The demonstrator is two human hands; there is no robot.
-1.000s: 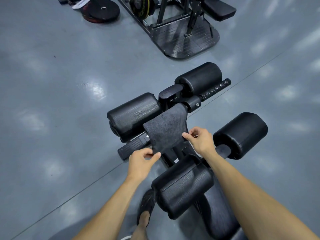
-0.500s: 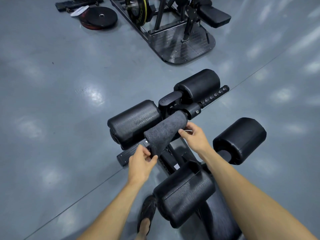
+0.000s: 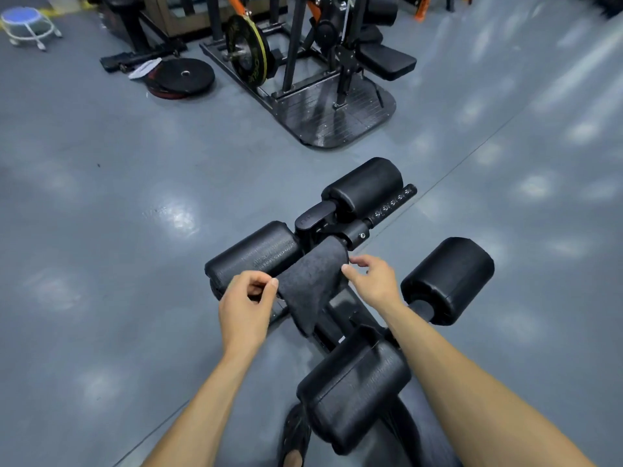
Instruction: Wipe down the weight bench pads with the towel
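One towel [image 3: 312,284], draped lengthwise along bench, between both hands

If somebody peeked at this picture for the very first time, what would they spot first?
Probably the two hands, left hand and right hand, on either side of a dark towel draped over the bench's frame in the middle. Around them sit fat black roller pads.

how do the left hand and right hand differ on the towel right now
The left hand pinches the near edge of the towel between thumb and forefinger, fingers curled. The right hand is looser, fingers spread, only fingertips at the far edge. Both sit beside the draped towel, bare.
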